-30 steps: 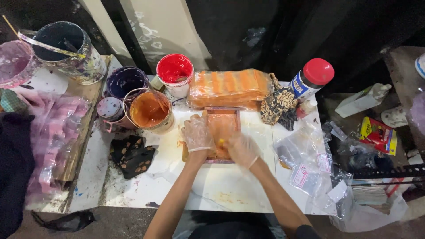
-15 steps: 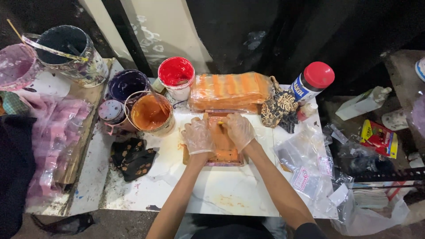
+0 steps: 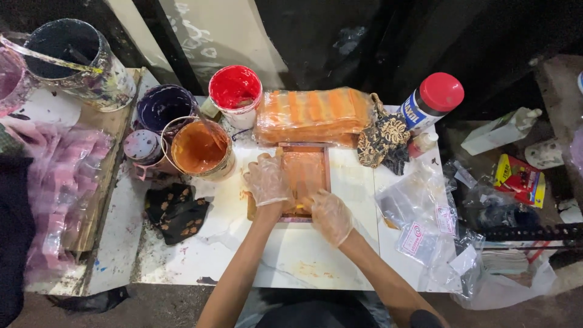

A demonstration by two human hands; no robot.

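The orange-stained frame (image 3: 305,176) is lying flat, long axis 12 to 6; left hand (image 3: 267,180) is pressing flat on it, right hand (image 3: 331,217) is clenching something at 6

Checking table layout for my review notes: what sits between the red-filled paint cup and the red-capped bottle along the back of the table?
In the head view, a clear-wrapped stack of orange cloth lies between the red paint cup and the red-capped bottle, with a dark patterned cloth at the bottle end.
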